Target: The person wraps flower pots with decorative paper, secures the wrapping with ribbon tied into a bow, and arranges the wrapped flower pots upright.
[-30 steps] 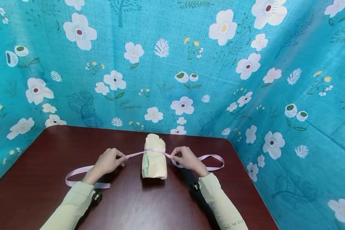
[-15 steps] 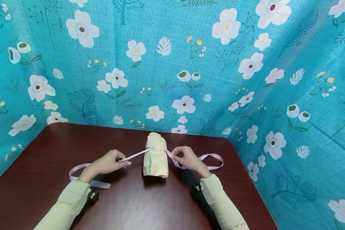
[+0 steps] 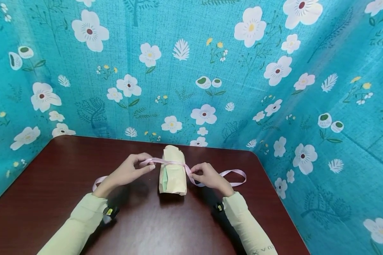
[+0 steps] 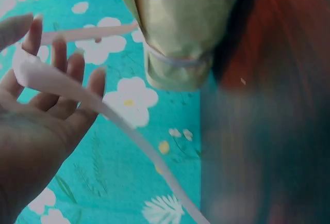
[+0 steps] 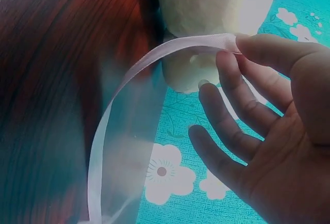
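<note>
A pale paper-wrapped bundle (image 3: pixel 174 180) stands on the table, with a green patch on its left side. A pink ribbon (image 3: pixel 170 162) crosses its upper part. My left hand (image 3: pixel 127 171) holds the ribbon's left length close to the bundle. In the left wrist view, thumb and index finger meet at the ribbon (image 4: pixel 67 87), which bends over and trails down across the other fingers. To the bundle's right, my right hand (image 3: pixel 209 177) pinches the ribbon between thumb and index finger. Its other fingers are spread in the right wrist view, where the ribbon (image 5: pixel 147 61) hangs in a curve.
The ribbon's right end (image 3: pixel 239 173) lies looped on the dark red-brown table (image 3: pixel 166 226). Part of the left tail (image 3: pixel 98 181) shows beside the left wrist. A blue flowered cloth (image 3: pixel 178 92) rises behind the table and along its right side.
The left hand dipped slightly, then rose and moved right toward the bundle, its fingers opening out. The left ribbon tail has been drawn in. My right hand stays almost in place.
</note>
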